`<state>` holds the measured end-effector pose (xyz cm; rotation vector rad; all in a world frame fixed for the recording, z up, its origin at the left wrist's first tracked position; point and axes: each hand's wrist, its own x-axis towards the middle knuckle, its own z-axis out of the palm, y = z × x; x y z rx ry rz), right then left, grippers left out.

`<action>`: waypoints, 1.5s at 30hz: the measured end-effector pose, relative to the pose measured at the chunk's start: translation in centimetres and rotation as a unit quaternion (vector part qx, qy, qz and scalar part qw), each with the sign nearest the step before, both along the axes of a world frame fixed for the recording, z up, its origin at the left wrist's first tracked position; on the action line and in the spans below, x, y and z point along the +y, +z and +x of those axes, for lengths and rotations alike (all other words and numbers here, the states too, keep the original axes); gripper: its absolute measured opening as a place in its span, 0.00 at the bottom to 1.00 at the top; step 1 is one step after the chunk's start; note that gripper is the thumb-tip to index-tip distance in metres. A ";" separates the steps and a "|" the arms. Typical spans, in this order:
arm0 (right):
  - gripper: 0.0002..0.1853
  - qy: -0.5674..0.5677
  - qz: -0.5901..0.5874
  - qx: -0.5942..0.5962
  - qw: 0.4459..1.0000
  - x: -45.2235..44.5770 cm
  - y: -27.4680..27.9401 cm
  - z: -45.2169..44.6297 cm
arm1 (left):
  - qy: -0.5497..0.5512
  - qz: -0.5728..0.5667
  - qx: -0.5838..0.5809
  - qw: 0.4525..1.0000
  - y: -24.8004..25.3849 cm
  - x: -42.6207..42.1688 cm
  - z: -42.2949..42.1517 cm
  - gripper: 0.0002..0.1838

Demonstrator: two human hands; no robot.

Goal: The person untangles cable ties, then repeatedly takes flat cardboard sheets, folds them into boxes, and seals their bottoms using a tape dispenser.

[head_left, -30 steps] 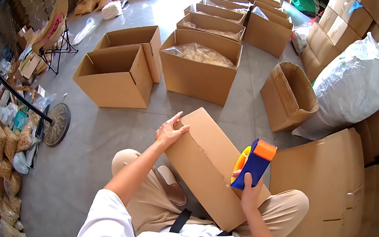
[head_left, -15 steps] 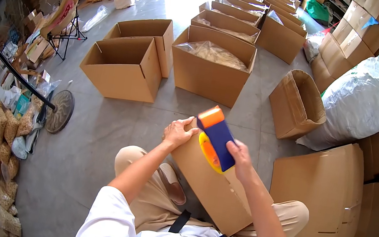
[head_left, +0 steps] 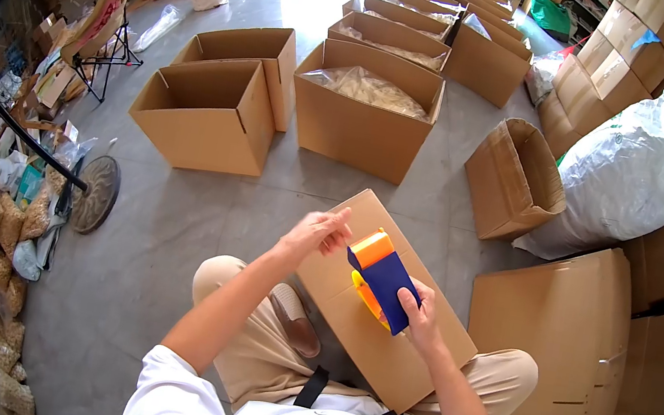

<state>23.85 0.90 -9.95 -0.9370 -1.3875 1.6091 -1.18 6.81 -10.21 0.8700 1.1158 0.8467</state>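
Tape dispenser (head_left: 387, 287) fills right fingers (head_left: 408, 303), left fingers (head_left: 330, 242) parted; middle carton (head_left: 358, 135) holds a bag (head_left: 371, 89).

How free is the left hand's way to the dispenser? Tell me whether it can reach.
Probably yes: the left hand hovers close to the dispenser, with nothing visible between them, though the right hand grips its other end.
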 end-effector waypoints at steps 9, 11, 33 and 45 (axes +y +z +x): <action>0.22 0.014 -0.011 -0.013 1.000 0.4 0.6 0.0 | -0.037 -0.086 -0.237 0.967 -0.1 -0.8 1.5 0.10; 0.20 0.007 0.040 -0.030 0.999 0.5 -0.1 0.0 | -0.039 -0.078 -0.247 0.965 -0.5 -0.8 1.3 0.09; 0.19 0.049 -0.057 -0.174 0.982 -0.8 3.6 2.1 | 0.135 0.074 0.363 0.919 -12.3 13.6 -11.2 0.10; 0.19 0.024 -0.040 -0.155 0.987 -1.1 3.8 2.1 | -0.163 -0.015 0.461 0.872 -23.4 7.0 -8.1 0.23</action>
